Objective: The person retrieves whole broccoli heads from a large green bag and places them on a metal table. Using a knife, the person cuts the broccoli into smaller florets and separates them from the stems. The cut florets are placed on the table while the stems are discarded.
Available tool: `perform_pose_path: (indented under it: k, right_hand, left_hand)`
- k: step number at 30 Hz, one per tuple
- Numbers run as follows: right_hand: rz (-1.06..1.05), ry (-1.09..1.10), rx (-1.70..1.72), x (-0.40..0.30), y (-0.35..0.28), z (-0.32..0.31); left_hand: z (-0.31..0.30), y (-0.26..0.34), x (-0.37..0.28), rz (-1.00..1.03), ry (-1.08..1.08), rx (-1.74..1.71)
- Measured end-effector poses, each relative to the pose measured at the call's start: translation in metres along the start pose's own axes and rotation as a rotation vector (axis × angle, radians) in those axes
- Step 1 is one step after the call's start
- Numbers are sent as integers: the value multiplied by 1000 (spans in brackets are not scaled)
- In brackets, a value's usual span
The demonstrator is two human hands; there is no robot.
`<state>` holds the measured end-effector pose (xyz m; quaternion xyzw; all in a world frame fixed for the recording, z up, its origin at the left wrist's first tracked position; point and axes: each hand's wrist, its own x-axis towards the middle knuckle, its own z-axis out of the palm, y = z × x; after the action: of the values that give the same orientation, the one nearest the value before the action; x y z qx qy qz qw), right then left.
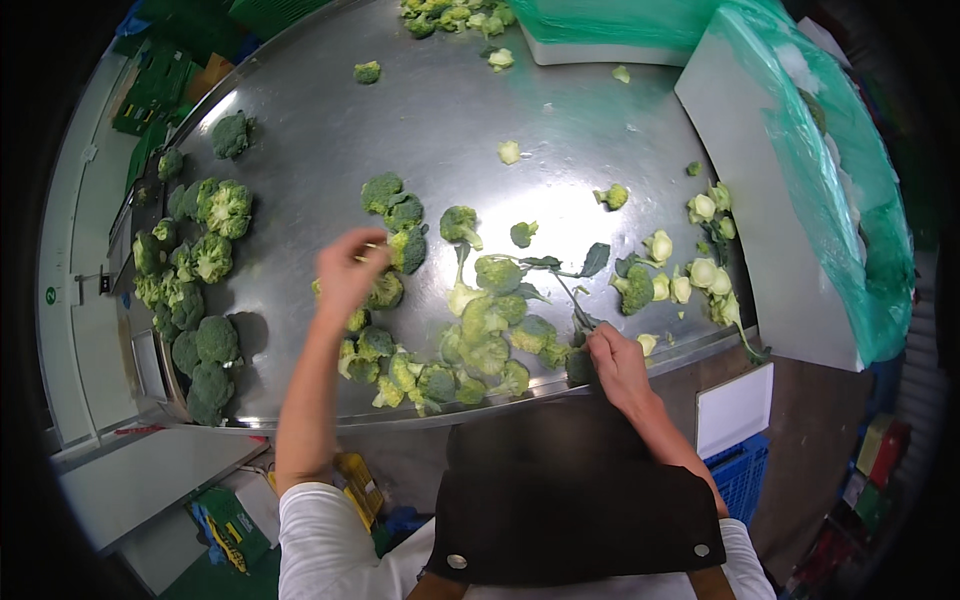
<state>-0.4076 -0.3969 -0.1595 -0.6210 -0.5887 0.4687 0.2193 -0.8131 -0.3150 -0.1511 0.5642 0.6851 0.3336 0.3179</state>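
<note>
My left hand (pixel 352 266) is blurred, its fingers curled beside a broccoli floret (pixel 407 249) on the steel table. Something pale shows at its fingertips; whether it grips the floret cannot be told. Over the table's near edge, my right hand (pixel 619 364) is curled into a fist. A thin leafy stalk (pixel 574 300) runs up to its knuckles, but what lies inside the fist is hidden. Between the hands, a loose heap of broccoli florets (pixel 484 330) spreads to the edge. More florets (pixel 375 345) lie just below my left hand.
Broccoli heads (pixel 217 341) cluster along the table's left edge. Cut stem ends (pixel 705 274) lie at the right, by a white box (pixel 757 195) lined with green plastic film (pixel 840 225). Another film-lined box (pixel 607 52) stands at the back. A blue crate (pixel 739 480) sits below the table.
</note>
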Motion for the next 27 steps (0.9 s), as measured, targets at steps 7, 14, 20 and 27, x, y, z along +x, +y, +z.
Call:
perform_pose_path:
  k: [7,14,20,27]
  right_hand:
    - [-12,9,54,-9,-1,-1]
    - [-93,-109,54,-1,-3,12]
    - [-257,-96,15,13,-41,11]
    - [-128,-126,93,2,-20,10]
  left_hand:
    - [97,11,-35,-151,-347,518]
    - [93,-22,-49,-553,-146,-425]
    - [114,-11,-36,-288,-401,-9]
    - [78,-26,-71,-216,-18,-238]
